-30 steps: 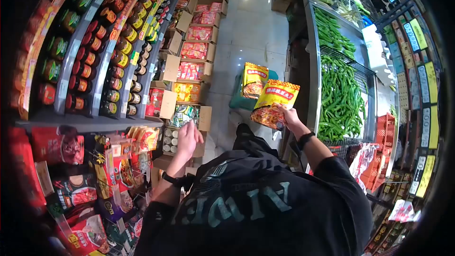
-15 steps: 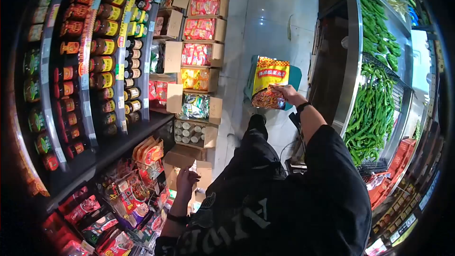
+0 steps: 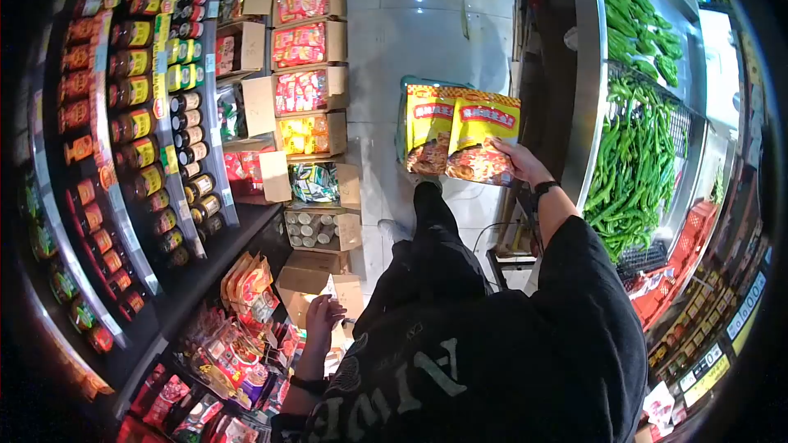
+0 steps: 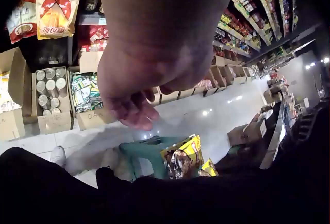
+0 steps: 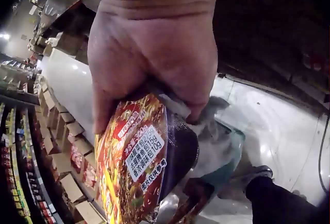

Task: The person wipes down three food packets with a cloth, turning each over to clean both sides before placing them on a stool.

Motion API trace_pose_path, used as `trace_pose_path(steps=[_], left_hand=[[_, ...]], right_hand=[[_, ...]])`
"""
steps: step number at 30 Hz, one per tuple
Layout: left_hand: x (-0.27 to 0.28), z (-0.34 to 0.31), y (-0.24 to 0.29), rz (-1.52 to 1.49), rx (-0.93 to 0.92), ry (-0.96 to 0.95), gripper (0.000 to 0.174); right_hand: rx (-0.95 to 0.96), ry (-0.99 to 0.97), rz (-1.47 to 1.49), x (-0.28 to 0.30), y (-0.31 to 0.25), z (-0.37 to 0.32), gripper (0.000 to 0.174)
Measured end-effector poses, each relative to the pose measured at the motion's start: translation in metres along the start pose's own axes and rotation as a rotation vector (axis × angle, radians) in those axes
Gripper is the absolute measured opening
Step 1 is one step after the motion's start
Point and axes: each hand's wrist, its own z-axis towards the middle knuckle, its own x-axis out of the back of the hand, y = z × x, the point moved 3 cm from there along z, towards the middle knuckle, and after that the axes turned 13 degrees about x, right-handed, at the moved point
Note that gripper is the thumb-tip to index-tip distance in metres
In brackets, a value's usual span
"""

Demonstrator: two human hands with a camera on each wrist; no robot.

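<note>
The right hand [image 3: 524, 162] pinches the right side of a yellow-and-red food packet [image 3: 484, 135]. A matching packet [image 3: 428, 127] stands beside it on the left, at a green basket [image 3: 404, 139] on the floor. In the right wrist view, the hand [image 5: 154, 59] has thumb and fingers on either side of the packet [image 5: 136, 157], above the green basket [image 5: 234, 149]. Low beside the body hangs the left hand [image 3: 326, 312], loosely curled and holding nothing. The left wrist view shows that hand [image 4: 149, 74] and, lower down, the basket [image 4: 135, 152] with a yellow packet [image 4: 183, 157].
Sauce jars [image 3: 135, 90] line the left shelves. Cartons of packets [image 3: 300, 90] and a carton of cans [image 3: 312, 230] stand along the floor. On the right is a metal-edged stand [image 3: 587, 115] with green peppers [image 3: 632, 172]. Bagged goods [image 3: 234, 353] lie at the lower left.
The packet in the right hand went from in front of the basket to over it, then rightward beside the other packet. The left hand has dropped lower. The head view has shifted.
</note>
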Motion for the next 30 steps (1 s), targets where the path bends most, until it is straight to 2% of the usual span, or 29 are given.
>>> trace_pose_path(steps=[2,5,7,9,11,14,17,21,22,25,28,30], left_hand=[[-0.004,0.01,-0.002,0.018,0.009,-0.022,0.023],[-0.013,0.016,0.0,0.036,0.025,-0.027,0.023],[-0.018,0.015,0.005,0.056,0.024,-0.03,0.022],[-0.021,0.01,0.008,0.055,0.029,0.0,0.022],[-0.019,0.006,0.008,0.067,0.016,0.027,0.023],[-0.015,0.002,0.003,0.067,0.006,0.047,0.025],[-0.014,-0.001,-0.006,0.053,0.004,0.039,0.026],[-0.009,0.015,-0.028,0.051,0.001,0.003,0.027],[-0.011,0.014,-0.029,0.051,-0.001,-0.001,0.027],[-0.014,0.013,-0.031,0.055,-0.012,0.006,0.027],[-0.013,0.01,-0.028,0.058,-0.027,0.028,0.026],[-0.011,0.009,-0.028,0.046,-0.026,0.042,0.026]], right_hand=[[-0.017,-0.092,0.0,0.006,0.012,0.02,0.042],[-0.068,-0.204,0.105,-0.036,0.024,0.037,0.047],[-0.028,-0.181,-0.022,-0.05,0.04,0.051,0.047],[-0.069,-0.056,-0.239,-0.053,0.057,0.066,0.041],[-0.009,0.078,-0.443,-0.05,0.068,0.071,0.036],[0.27,0.251,-0.467,-0.062,0.061,0.061,0.032],[0.41,0.31,-0.806,-0.049,0.074,0.076,0.035],[0.371,0.212,-0.821,-0.063,0.066,0.076,0.037],[0.338,0.254,-0.841,-0.073,0.058,0.068,0.034],[0.1,0.28,-0.896,-0.086,0.044,0.064,0.034],[0.178,0.262,-0.655,-0.08,0.054,0.066,0.041],[0.212,0.246,-0.642,-0.037,0.089,0.095,0.048]])
